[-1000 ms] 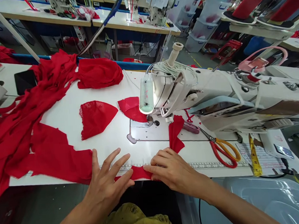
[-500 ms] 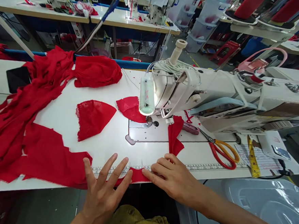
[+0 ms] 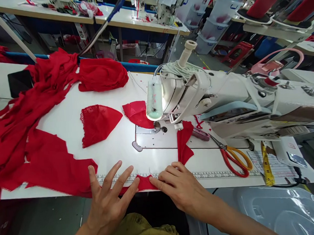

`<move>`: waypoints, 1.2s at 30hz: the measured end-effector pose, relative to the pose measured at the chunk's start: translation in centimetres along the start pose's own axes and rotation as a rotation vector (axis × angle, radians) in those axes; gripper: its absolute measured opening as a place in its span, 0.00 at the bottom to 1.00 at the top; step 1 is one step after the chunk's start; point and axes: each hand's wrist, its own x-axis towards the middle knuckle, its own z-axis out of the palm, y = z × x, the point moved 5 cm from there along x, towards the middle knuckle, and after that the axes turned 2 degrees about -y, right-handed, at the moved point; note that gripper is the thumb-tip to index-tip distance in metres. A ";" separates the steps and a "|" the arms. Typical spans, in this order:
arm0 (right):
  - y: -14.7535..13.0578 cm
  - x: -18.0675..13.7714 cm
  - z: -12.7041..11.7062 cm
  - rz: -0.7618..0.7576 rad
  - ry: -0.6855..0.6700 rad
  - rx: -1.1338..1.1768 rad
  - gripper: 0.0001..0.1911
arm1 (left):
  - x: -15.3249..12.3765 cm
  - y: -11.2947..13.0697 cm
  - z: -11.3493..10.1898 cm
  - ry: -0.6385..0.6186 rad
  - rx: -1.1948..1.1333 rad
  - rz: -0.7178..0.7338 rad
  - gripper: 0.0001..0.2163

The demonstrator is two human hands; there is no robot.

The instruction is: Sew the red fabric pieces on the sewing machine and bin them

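My left hand (image 3: 108,196) lies with fingers spread over a red fabric piece (image 3: 144,182), along the table's front edge. Its thumb presses on the cloth. Opposite it, my right hand (image 3: 178,187) has its fingers curled together, gripping the other end of the same piece; what is under its palm is hidden. Between the two thumbs a short stretch of red fabric shows, flat against a printed ruler strip (image 3: 212,175). Larger cut red fabric (image 3: 52,160) reaches the left hand from the left.
A white sewing machine (image 3: 225,91) stands right of centre, a red strip (image 3: 184,140) near its needle area. Scissors (image 3: 236,158), a yellow tape measure (image 3: 267,165) and a purple-handled tool (image 3: 200,134) lie at right. Two red cup-shaped pieces (image 3: 101,125) and a red bundle (image 3: 101,74) lie behind.
Both hands keep practically the same position on the fabric. The whole view has shifted very slightly.
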 end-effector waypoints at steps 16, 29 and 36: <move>-0.1 -0.2 -0.1 0.015 0.056 0.009 0.21 | 0.6 0.1 -0.3 -0.037 -0.072 -0.046 0.10; -0.7 -1.7 -0.1 0.086 0.171 -0.024 0.07 | 3.4 1.5 2.1 -0.180 -0.195 -0.135 0.07; 0.3 -0.9 -0.5 0.266 0.244 0.291 0.12 | 4.9 0.4 2.8 -0.254 -0.420 -0.216 0.07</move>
